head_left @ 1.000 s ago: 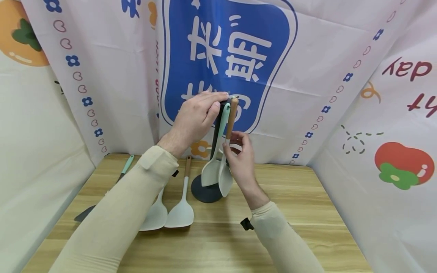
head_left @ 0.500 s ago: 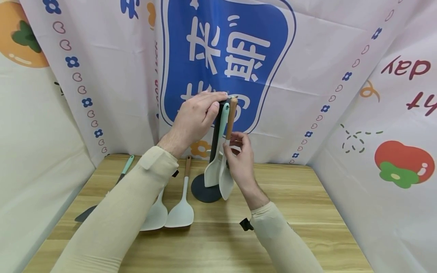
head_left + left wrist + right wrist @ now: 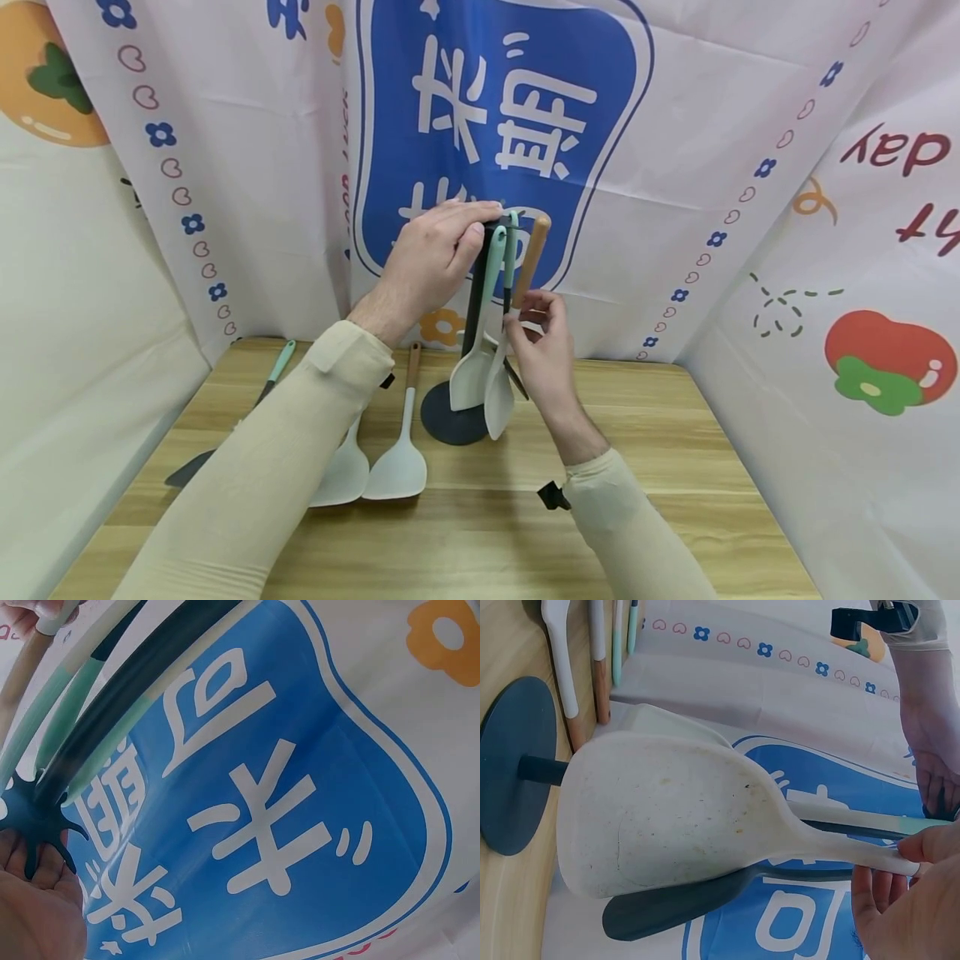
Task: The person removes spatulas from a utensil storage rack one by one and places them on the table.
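My right hand (image 3: 543,354) pinches the neck of a white spatula with a wooden handle (image 3: 534,254), its blade hanging downward. The handle's top leans right, apart from the head of the black utensil stand (image 3: 454,417). My left hand (image 3: 431,254) rests on the stand's top, fingers stretched over the hooked disc (image 3: 34,814). A white spatula with a turquoise handle (image 3: 468,379) hangs on the stand, with a dark turquoise-handled utensil (image 3: 510,254) behind it. In the right wrist view, small specks dot the held spatula's blade (image 3: 667,817).
On the wooden table (image 3: 622,500), left of the stand, lie a wooden-handled white spatula (image 3: 396,471), another white spatula (image 3: 339,479) partly behind my left sleeve, and a dark turquoise-handled utensil (image 3: 279,362). A printed cloth (image 3: 675,125) hangs close behind the stand.
My right hand has shifted right, and the wooden handle's top has swung away from the stand's head. The dark turquoise-handled utensil behind it has come into sight. My left hand has stayed put.
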### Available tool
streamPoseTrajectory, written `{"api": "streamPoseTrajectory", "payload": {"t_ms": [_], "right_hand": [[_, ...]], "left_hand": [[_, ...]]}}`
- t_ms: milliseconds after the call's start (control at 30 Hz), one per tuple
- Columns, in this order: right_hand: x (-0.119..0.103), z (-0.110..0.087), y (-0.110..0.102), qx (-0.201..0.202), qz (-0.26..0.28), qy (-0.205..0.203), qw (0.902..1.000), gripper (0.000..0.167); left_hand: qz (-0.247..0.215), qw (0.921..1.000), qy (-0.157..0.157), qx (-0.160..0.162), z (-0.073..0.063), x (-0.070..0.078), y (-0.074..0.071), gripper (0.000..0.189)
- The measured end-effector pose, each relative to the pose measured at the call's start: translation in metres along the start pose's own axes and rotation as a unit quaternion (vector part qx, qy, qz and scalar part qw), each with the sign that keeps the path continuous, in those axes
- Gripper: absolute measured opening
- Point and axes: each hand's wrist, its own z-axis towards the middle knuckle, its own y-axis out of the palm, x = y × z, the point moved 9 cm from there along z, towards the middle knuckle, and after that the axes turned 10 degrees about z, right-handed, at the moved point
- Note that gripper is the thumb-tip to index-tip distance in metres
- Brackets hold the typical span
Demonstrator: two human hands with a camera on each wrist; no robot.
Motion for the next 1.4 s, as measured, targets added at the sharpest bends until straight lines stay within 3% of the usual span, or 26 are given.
{"api": "streamPoseTrajectory", "payload": {"t_ms": [800,1400], "right_hand": [[0.005,-0.015,-0.020,-0.016,-0.036,0.009,0.9992,0.036],[0.037,-0.013,-0.042,-0.019,-0.130,0.040,0.9905,0.033]], "left_hand": [[-0.003,1.0000,0.004,-0.001,0.001,0.001,0.000,0.052],[-0.006,1.0000,0.002,0.000,0.001,0.002,-0.001,0.053]]}}
